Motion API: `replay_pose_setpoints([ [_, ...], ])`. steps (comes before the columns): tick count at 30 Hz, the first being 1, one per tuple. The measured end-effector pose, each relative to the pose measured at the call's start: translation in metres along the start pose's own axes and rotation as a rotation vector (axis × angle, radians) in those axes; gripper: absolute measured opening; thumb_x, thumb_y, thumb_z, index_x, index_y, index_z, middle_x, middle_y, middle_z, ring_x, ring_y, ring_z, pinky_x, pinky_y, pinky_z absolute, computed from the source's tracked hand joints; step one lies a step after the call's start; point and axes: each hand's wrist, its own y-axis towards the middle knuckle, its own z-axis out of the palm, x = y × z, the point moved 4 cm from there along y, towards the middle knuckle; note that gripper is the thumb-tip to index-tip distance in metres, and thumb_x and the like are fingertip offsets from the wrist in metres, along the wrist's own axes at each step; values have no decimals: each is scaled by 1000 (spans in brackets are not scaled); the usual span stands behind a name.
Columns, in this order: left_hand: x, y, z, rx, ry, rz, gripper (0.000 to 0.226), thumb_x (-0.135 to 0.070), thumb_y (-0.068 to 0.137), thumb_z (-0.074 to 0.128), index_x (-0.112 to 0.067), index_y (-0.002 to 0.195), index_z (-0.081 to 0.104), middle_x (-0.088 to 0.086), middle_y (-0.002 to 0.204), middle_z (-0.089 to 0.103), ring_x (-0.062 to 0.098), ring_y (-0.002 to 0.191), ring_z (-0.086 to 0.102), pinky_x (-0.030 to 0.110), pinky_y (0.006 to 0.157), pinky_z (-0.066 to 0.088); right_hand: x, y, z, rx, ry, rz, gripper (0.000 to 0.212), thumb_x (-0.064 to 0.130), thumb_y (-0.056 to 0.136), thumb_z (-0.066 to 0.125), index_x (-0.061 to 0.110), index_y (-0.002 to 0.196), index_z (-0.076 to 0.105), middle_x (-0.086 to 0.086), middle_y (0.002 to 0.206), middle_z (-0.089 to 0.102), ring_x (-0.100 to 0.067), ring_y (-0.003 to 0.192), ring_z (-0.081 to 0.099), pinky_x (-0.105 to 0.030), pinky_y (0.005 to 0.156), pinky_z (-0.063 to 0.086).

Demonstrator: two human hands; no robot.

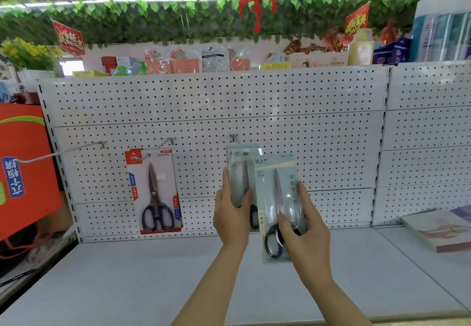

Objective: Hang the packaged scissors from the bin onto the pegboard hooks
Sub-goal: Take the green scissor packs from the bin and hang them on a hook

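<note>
**Two packs hung, a third in hand**

Head view: a red-carded scissors pack [157, 190] hangs on the middle hook [167, 143]. My left hand [233, 213] steadies the grey pack [240, 172] on the right-hand hook [233, 138]. My right hand [303, 231] grips another grey pack [279, 205], not yet hung. The far-left hook [76, 149] is bare. I can't see the bin. White pegboard [318, 131] over a white shelf [127, 274]; leafy garlands overhead.
</note>
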Motion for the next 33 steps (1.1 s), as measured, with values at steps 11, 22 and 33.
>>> replay_pose_setpoints([
  [11,-59,45,-28,179,24,298,64,-45,85,70,-46,142,40,-17,132,36,4,119,45,24,89,50,-14,26,47,64,26,-33,68,8,88,65,34,145,39,32,124,52,10,114,52,-9,86,45],
  [22,-35,68,-11,198,252,270,69,-32,81,76,-33,143,46,-14,137,36,4,120,42,30,87,51,-50,45,74,38,-107,-26,72,12,87,63,39,146,33,14,111,50,3,101,52,-9,75,46],
  [33,-28,89,0,214,419,292,66,-36,85,71,-39,143,40,-13,142,31,9,116,42,26,71,43,-64,72,83,48,-272,-107,67,13,83,65,28,144,39,7,125,42,-8,112,49,-18,85,46],
])
